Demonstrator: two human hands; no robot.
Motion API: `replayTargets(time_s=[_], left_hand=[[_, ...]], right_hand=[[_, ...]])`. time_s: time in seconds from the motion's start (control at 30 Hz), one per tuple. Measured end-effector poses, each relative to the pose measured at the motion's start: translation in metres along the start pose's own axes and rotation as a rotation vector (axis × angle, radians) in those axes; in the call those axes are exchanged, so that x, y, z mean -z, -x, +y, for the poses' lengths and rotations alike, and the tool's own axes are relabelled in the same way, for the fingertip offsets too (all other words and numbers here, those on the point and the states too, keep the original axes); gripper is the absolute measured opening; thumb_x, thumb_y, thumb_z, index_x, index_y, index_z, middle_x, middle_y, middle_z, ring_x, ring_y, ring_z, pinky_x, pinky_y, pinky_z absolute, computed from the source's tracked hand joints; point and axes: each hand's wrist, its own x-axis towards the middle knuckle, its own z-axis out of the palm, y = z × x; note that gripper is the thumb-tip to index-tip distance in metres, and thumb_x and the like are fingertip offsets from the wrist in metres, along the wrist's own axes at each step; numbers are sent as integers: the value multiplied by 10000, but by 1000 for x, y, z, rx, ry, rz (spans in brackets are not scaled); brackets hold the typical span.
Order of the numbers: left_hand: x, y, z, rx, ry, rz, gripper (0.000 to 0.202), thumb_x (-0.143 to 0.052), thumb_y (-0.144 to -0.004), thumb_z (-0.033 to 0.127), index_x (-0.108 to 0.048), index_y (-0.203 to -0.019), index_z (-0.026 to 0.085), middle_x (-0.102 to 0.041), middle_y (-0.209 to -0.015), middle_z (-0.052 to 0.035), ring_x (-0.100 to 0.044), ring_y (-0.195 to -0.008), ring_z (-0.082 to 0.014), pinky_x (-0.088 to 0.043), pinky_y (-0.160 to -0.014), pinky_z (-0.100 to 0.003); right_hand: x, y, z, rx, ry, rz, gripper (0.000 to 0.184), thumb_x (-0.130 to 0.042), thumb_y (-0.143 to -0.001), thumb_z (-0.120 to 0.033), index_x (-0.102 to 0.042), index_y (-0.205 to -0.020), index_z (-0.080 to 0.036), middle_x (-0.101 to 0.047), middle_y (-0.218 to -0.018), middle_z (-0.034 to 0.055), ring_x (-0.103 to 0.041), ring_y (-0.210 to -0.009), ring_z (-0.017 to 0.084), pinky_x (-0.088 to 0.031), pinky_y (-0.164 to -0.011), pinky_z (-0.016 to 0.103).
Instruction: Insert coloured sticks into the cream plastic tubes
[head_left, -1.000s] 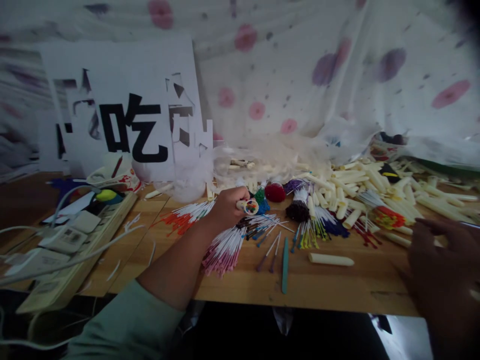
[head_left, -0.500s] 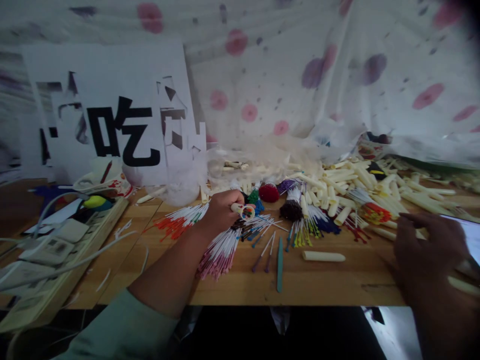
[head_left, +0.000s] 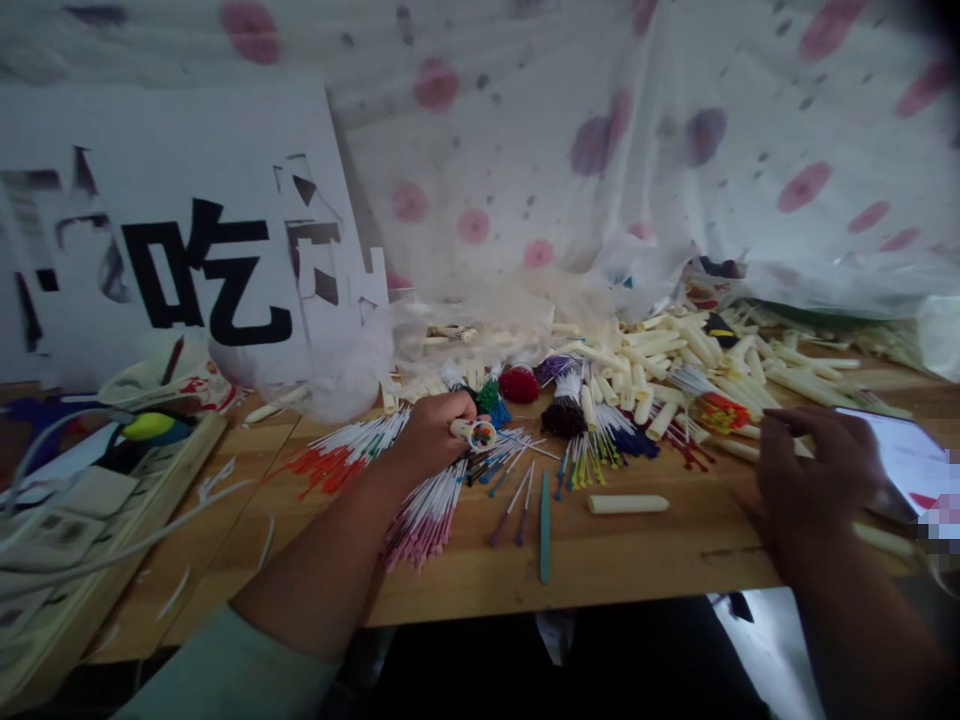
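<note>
My left hand [head_left: 435, 432] is closed around a cream-coloured tube [head_left: 459, 428], whose open end faces me and shows small coloured bits inside. Around that hand lie bundles of thin white sticks with coloured tips: orange ones [head_left: 330, 450], pink ones [head_left: 427, 520] and blue ones [head_left: 510, 455]. My right hand [head_left: 817, 465] hovers at the right, dark and slightly blurred, fingers loosely bent and apart, with nothing visible held. Beside it lies a phone [head_left: 896, 450] with a lit screen. Between the hands are a teal flat stick [head_left: 544, 530] and a single cream tube [head_left: 628, 504].
A heap of cream tubes [head_left: 682, 350] covers the back right of the wooden table [head_left: 465, 590]. Power strips [head_left: 150, 510] with plugs and cables run along the left. A white board with a black character [head_left: 206, 275] stands behind. Clear plastic bags [head_left: 480, 320] lie at the back.
The view has turned slightly right, so things appear shifted left and more of the phone shows. My left hand keeps its hold on the tube; the right hand stays near the phone.
</note>
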Motion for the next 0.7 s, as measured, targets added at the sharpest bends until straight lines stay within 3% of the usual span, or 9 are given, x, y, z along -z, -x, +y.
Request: replayTargets(time_s=[0.27, 0.7], left_hand=[[1, 1, 2, -29, -12, 48, 324, -539, -780, 249, -382, -511, 160, -365, -481, 72, -290, -460, -56, -239, -451, -183], [7, 0, 8, 28, 14, 67, 336, -548, -774, 276, -396, -499, 159, -393, -469, 53, -333, -455, -64, -285, -465, -192]], right_hand=[[-1, 0, 1, 27, 33, 7, 156, -623, -732, -234, -685, -726, -91, -637, -665, 104, -619, -689, 233, -513, -681, 369], [-1, 0, -2, -27, -16, -32, 129, -608, -740, -232, -672, -736, -120, -621, -707, 70, -588, -723, 194, -493, -696, 338]])
